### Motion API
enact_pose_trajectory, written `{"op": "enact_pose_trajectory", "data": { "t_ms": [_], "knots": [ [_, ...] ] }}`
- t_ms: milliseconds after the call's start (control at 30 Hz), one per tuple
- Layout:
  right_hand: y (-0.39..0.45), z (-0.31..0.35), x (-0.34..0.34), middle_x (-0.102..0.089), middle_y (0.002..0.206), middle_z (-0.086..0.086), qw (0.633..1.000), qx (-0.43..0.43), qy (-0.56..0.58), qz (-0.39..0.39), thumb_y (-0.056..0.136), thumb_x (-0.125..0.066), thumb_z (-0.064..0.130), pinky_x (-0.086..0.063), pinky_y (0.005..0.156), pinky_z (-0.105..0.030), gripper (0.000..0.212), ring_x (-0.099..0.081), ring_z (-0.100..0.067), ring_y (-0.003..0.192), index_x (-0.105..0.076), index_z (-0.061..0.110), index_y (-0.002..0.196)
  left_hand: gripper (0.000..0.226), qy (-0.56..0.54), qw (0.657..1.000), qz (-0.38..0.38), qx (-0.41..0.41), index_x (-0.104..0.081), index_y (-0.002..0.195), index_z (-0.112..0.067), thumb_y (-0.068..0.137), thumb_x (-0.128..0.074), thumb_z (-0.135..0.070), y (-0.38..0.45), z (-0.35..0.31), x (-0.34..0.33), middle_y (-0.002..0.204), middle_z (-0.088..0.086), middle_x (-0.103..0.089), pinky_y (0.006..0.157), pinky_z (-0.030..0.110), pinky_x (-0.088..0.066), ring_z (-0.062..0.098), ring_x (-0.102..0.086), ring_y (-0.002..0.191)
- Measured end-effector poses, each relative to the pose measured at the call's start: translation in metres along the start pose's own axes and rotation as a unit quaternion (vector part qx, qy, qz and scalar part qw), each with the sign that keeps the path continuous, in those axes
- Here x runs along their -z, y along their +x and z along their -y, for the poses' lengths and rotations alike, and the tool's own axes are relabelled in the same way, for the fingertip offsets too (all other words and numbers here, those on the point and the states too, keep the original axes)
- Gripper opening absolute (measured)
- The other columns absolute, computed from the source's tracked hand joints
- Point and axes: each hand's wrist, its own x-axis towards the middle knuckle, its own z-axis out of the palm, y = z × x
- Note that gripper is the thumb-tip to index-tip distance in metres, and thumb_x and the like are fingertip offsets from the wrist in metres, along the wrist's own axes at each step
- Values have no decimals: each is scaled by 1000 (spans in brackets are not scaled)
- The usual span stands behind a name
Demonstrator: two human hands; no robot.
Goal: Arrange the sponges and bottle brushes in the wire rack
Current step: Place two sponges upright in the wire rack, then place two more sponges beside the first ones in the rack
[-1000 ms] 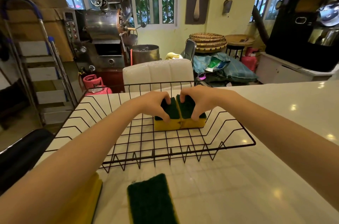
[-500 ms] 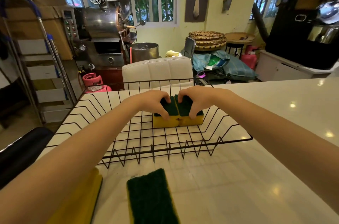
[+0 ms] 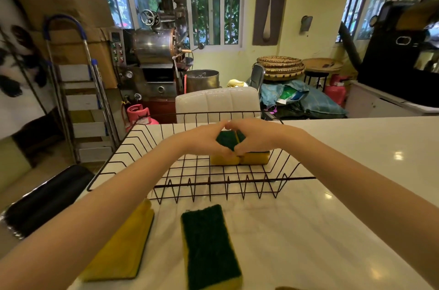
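Note:
A black wire rack [image 3: 213, 180] stands on the white counter ahead of me. Inside it two yellow sponges with dark green scouring tops lie side by side: the left sponge [image 3: 224, 141] and the right sponge [image 3: 257, 158]. My left hand [image 3: 205, 139] wraps around the left sponge and my right hand [image 3: 255, 137] around the right one, fingertips and thumbs meeting over them. Two more sponges lie on the counter in front of the rack: one yellow side up [image 3: 123, 247], partly behind my left forearm, and one green side up [image 3: 210, 247]. No bottle brush is in view.
The white counter [image 3: 332, 230] stretches to the right. A black rounded object [image 3: 45, 199] sits at the counter's left edge. Behind the rack stands a white padded chair back [image 3: 217, 102], then a metal roasting machine [image 3: 154, 52] and a stepladder [image 3: 78, 90].
Both hands have drawn together over the two sponges, so fingertips and thumbs now touch. The sponges stay pressed side by side in the rack. The camera has tilted up slightly.

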Motion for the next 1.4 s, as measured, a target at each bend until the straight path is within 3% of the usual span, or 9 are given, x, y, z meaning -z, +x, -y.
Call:
{"op": "enact_pose_trajectory", "data": {
  "t_ms": [167,333,533,733,867,1000,1067,1200,1400],
  "knots": [
    [-41,38,-4,-45,139,2,993,76,72,-46,80,-65,25,-34,92,-23,64,-43,-13,122,-33,25,136,73,-5,998,-57,-26,-23,138,-28,78,-64,-32,-63,-5,3,145,-6,-34,97,22,-24,7,-31,127],
    [-78,69,-23,-26,151,8,986,136,89,-36,79,-66,31,-21,99,-17,80,-26,-7,134,-18,27,143,89,-32,995,-98,-16,-3,139,-41,74,-65,-40,-128,-2,-12,137,-27,-17,101,15,-16,-9,-17,122],
    [-112,86,-56,-15,144,26,968,217,117,-53,77,-68,35,-10,112,-23,79,-3,7,136,-20,36,141,83,-59,989,-131,-24,-3,118,-65,70,-68,-43,-177,11,-40,124,-49,-9,88,-8,-16,-37,-11,109],
    [-122,82,-83,-19,152,16,972,235,28,4,76,-65,47,-8,104,-13,76,-5,13,129,-25,37,139,70,-79,992,-98,17,-29,128,-52,68,-63,-49,-200,25,-59,142,-32,-21,103,12,-17,-18,-20,127],
    [-121,81,-90,-15,153,13,977,206,-27,41,73,-63,54,-9,110,-23,84,0,-1,138,-16,37,141,57,-64,986,-146,57,-44,126,-40,73,-66,-40,-205,38,-65,149,-15,-25,107,21,-15,-1,-19,135],
    [-116,78,-93,-4,156,13,980,176,-73,64,72,-60,59,-5,115,-35,87,6,-10,142,-10,39,142,65,-5,980,-175,91,-47,124,-38,64,-63,-59,-203,49,-72,149,-8,-28,110,28,-16,6,-19,138],
    [-114,78,-94,-5,156,12,976,180,-106,60,73,-59,58,-3,116,-37,86,1,-13,142,-11,40,141,60,13,979,-176,98,-49,122,-36,67,-65,-53,-203,49,-73,148,-9,-30,110,30,-17,8,-22,137],
    [-112,77,-95,-11,153,14,977,184,-91,53,73,-61,55,-19,113,-34,82,-10,-11,139,-15,42,139,56,34,973,-208,94,-52,121,-34,69,-72,-38,-207,52,-69,145,-9,-36,111,36,-25,12,-31,134],
    [-111,76,-98,-11,152,14,978,186,-72,59,74,-62,52,-29,111,-35,77,-9,-11,138,-18,45,136,82,83,967,-179,159,-34,131,-42,60,-76,-46,-215,66,-68,149,-10,-24,112,38,-21,13,-19,136]
  ]
}}
